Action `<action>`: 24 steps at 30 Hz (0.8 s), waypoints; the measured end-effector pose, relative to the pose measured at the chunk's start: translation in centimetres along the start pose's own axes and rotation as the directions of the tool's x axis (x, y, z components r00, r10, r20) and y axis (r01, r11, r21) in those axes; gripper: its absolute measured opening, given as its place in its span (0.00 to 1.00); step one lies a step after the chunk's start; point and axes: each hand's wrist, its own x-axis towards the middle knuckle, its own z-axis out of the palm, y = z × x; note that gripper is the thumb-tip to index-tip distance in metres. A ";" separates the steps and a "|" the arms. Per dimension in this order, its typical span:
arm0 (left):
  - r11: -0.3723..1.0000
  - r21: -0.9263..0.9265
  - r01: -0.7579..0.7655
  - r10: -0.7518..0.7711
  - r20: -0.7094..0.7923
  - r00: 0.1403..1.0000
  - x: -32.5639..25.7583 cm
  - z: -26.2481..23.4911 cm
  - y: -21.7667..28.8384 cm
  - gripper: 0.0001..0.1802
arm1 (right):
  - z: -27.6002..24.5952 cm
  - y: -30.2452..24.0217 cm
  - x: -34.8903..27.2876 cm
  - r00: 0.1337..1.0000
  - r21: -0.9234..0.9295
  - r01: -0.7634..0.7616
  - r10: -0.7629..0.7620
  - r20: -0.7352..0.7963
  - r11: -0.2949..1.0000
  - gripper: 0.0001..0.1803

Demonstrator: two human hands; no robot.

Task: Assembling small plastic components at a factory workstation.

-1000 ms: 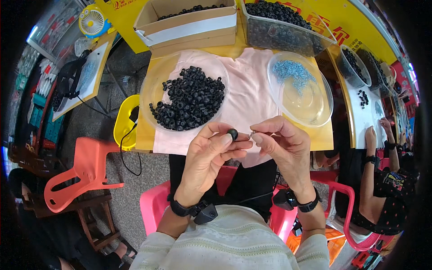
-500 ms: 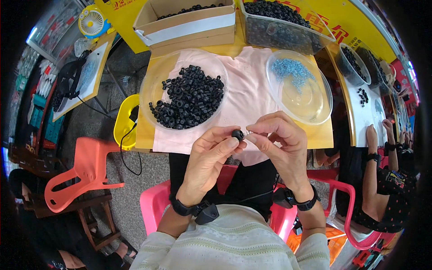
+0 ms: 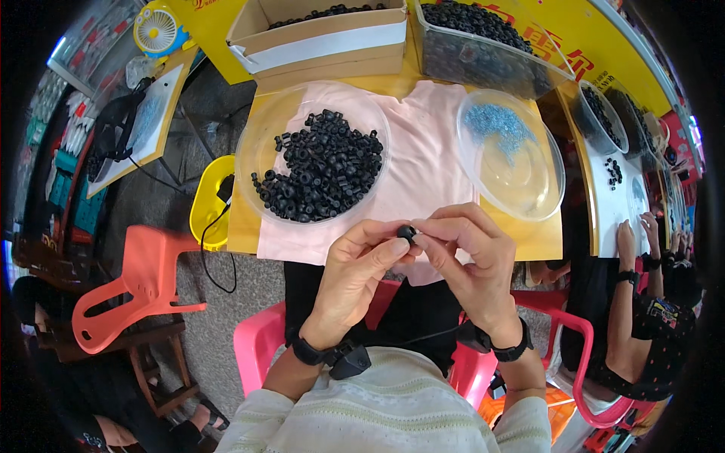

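Note:
Over the table's near edge, my left hand [image 3: 355,264] pinches a small round black plastic piece [image 3: 407,232], which looks like a cord lock body, between thumb and fingers. My right hand [image 3: 477,260] meets it from the other side, its thumb and fingertips closed against the piece. Whether a spring sits between those fingers is hidden. Beyond my left hand, a round clear bowl [image 3: 246,170] holds a heap of small black plastic pieces [image 3: 325,170]. A second clear bowl [image 3: 529,202], past my right hand, contains small bluish springs [image 3: 498,127].
A pink cloth [image 3: 427,166] lies under the bowls. At the back stand a cardboard box [image 3: 325,57] and a clear bin [image 3: 483,72] of black pieces. A yellow bucket [image 3: 205,208] and an orange chair [image 3: 143,264] are left; another person [image 3: 642,332] works at the right.
The pale coil spring between my right fingertips and the black piece is no longer visible. My right fingertips have closed up to the piece, which now sits slightly further right and nearer in view.

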 end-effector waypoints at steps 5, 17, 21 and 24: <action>0.996 -0.083 -0.025 0.022 -0.042 0.999 0.6 -0.6 0.0 0.10 | 1.1 0.7 0.4 0.954 -0.347 0.296 -0.291 0.067 0.890 0.20; 0.997 -0.072 0.010 -0.006 0.051 0.999 2.1 -1.9 0.5 0.12 | 2.9 4.7 12.2 0.926 -0.607 0.357 -0.183 0.331 0.710 0.07; 0.999 -0.037 0.014 -0.013 0.028 1.000 1.9 -2.3 0.5 0.12 | 6.1 7.4 14.2 0.848 -0.685 0.510 -0.171 0.502 0.520 0.08; 0.999 -0.038 0.021 -0.020 0.016 1.000 1.8 -2.7 0.6 0.12 | 7.0 7.0 14.6 0.819 -0.720 0.554 -0.120 0.561 0.417 0.05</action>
